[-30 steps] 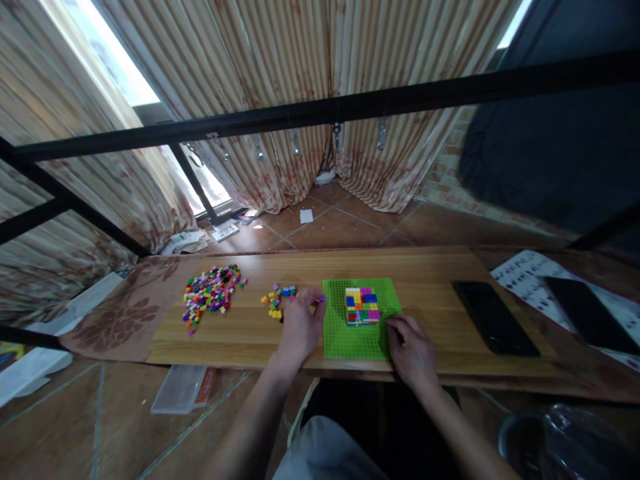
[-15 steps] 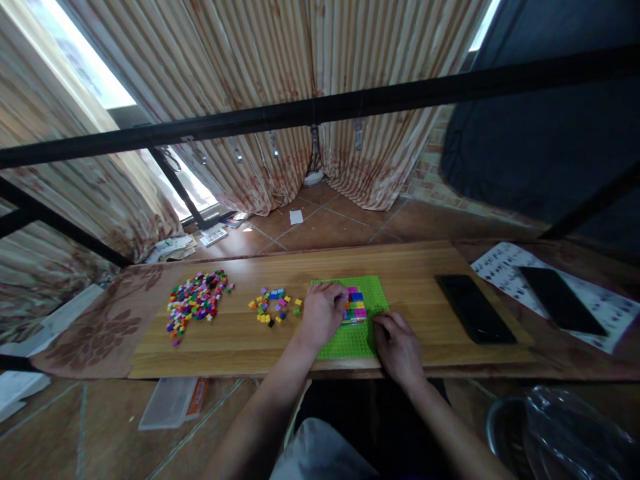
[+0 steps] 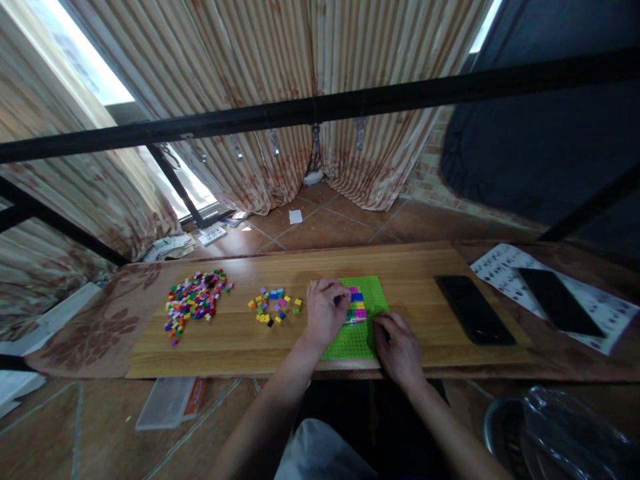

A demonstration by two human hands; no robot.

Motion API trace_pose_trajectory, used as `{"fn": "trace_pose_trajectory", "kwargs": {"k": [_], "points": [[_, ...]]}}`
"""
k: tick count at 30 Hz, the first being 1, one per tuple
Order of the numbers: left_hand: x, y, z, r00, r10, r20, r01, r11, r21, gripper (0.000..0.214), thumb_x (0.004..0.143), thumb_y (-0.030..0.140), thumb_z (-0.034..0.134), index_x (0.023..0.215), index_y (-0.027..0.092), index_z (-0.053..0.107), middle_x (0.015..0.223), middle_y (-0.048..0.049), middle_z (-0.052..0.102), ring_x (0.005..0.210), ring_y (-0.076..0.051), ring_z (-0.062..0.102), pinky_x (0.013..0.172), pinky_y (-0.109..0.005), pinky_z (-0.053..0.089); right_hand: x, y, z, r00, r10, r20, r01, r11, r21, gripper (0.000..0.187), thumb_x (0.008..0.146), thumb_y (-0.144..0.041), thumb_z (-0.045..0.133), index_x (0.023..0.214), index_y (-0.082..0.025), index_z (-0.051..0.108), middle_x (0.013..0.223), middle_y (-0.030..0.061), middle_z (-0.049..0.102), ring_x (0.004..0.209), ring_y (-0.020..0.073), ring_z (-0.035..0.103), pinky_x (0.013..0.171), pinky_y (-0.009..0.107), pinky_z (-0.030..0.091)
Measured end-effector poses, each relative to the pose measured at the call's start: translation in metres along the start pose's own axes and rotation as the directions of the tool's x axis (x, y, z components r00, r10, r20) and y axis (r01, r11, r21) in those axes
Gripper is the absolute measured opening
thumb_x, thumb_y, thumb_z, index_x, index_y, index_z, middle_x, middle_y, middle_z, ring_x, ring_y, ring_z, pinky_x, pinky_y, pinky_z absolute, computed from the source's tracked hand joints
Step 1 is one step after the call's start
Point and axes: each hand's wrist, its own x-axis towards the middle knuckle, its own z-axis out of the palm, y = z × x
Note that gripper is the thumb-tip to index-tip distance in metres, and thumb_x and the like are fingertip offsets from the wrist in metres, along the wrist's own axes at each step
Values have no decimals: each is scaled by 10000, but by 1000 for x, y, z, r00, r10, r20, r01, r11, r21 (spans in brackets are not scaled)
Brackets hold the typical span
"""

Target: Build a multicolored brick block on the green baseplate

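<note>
Left hand (image 3: 325,312) moved onto baseplate (image 3: 373,293), pinching brick (image 3: 338,299) | right hand (image 3: 398,343) relaxed at edge | spares (image 3: 273,308) left, phone (image 3: 474,309) right

Striped curtains (image 3: 280,80), bright window (image 3: 75,60), terracotta tile floor (image 3: 325,227), wooden tabletop (image 3: 410,263)

1. The left hand (image 3: 325,315) covers the left part of the green baseplate (image 3: 373,293) and the left columns of the coloured brick patch (image 3: 358,308).
2. The right hand (image 3: 397,347) hides the baseplate's near right corner.
3. Whether the left fingertips hold a brick is too small to tell.
4. Beyond the worktop's right edge, the printed sheet (image 3: 607,310) has marks too small to read.
</note>
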Motion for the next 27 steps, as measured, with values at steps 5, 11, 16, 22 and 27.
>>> {"fn": "trace_pose_trajectory", "kwargs": {"k": [5, 11, 16, 22, 27], "points": [[2, -8, 6, 996, -88, 26, 92, 962, -255, 126, 743, 114, 648, 767, 220, 711, 917, -35, 660, 930, -172, 590, 901, -345, 437, -1, 0, 1, 1000, 16, 2, -16, 1000, 2, 224, 904, -224, 436, 945, -202, 655, 993, 84, 626, 908, 207, 607, 821, 357, 505], [3, -12, 6, 985, -148, 91, 171, 915, -364, 186, 696, 90, 661, 834, 206, 707, 894, -29, 659, 887, -170, 602, 887, -339, 442, -1, 0, 1, 1000, 13, 8, -13, 1000, 10, 208, 901, -210, 443, 941, -206, 647, 987, 75, 624, 902, 205, 604, 817, 353, 501], [1, -16, 3, 967, -220, 131, 256, 849, -463, 175, 699, 184, 688, 873, 190, 701, 883, -29, 666, 858, -168, 607, 840, -310, 456, -1, 1, 1, 1000, 5, 4, -5, 1000, 15, 207, 897, -203, 445, 941, -207, 647, 992, 75, 623, 902, 203, 602, 821, 351, 501], [6, -19, 1, 925, -345, 162, 364, 672, -644, 181, 741, 300, 663, 870, 178, 697, 874, -25, 684, 838, -148, 605, 823, -277, 460, -1, 1, 1, 1000, 17, 6, -17, 1000, 7, 218, 893, -214, 445, 942, -207, 657, 1001, 78, 626, 906, 203, 603, 821, 356, 509], [12, -16, 8, 896, -357, 263, 440, 644, -626, 211, 676, 325, 720, 816, 168, 706, 767, -9, 672, 718, -125, 586, 708, -244, 463, -1, 1, 1, 1000, 19, 7, -19, 1000, 0, 231, 897, -233, 440, 950, -205, 663, 1010, 85, 629, 912, 206, 607, 822, 363, 515]]}}
